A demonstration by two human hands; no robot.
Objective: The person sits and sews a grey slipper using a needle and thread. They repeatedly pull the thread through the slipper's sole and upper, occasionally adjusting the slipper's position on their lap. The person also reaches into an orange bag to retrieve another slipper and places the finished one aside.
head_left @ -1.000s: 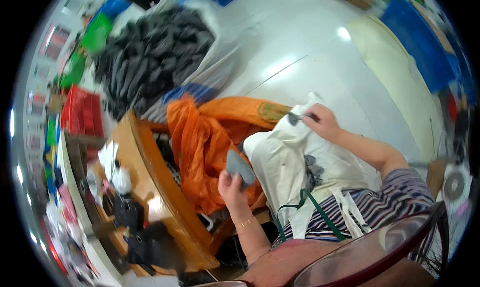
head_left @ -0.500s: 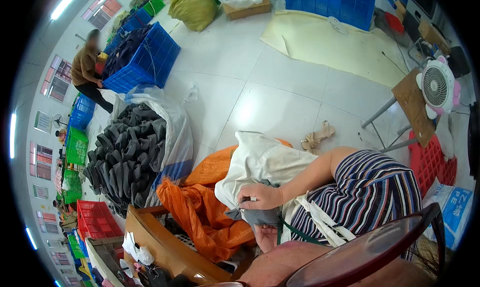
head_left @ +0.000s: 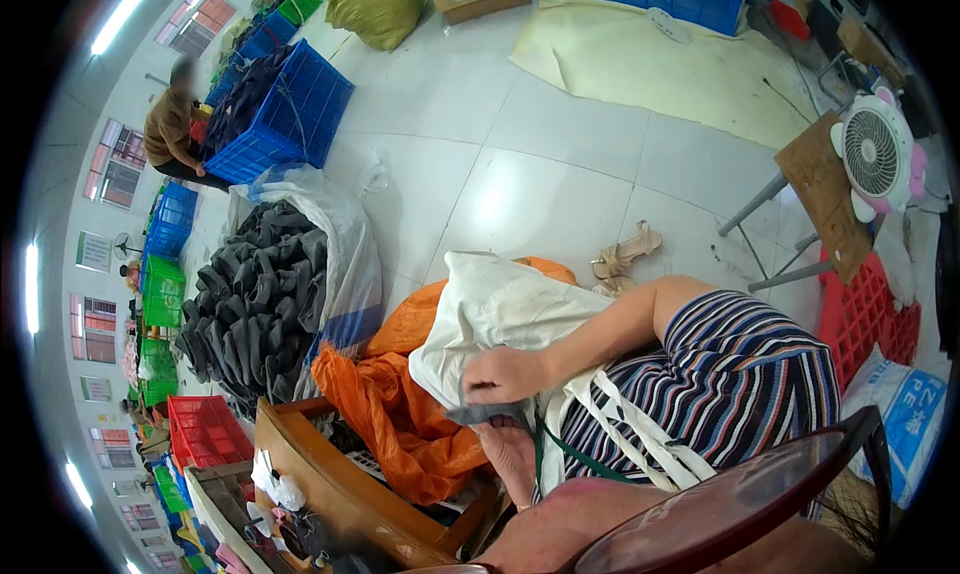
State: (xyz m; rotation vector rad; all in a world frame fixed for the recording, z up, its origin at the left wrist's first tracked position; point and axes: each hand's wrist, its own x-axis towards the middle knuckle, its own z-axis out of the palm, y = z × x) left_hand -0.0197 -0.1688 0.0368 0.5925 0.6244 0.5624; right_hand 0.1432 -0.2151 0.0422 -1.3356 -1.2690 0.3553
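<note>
My right hand (head_left: pixel 503 374) reaches in from the right on a bare forearm below a striped sleeve. Its curled fingers pinch a small grey cloth piece (head_left: pixel 487 413). Just below, my left hand (head_left: pixel 508 456) holds the cloth's lower side, its fingers partly hidden under the fabric. White cloth (head_left: pixel 505 309) covers my lap beneath the hands, with white straps beside it. A dark green cord (head_left: pixel 580 464) runs past my left hand across the striped clothing.
Beside my lap lies an orange woven sack (head_left: pixel 395 429), next to a wooden table (head_left: pixel 345 479). Beyond stands a white sack (head_left: pixel 350 244) full of dark grey pieces (head_left: pixel 255 309). A person (head_left: pixel 170 124) handles a blue crate (head_left: pixel 300 114). A fan (head_left: pixel 875 154) sits on a stool; sandals (head_left: pixel 630 252) lie nearby.
Both hands have shifted slightly left with the grey cloth. My right hand has turned, knuckles now uppermost, and my left has risen closer to it. The whole view has tilted a little.
</note>
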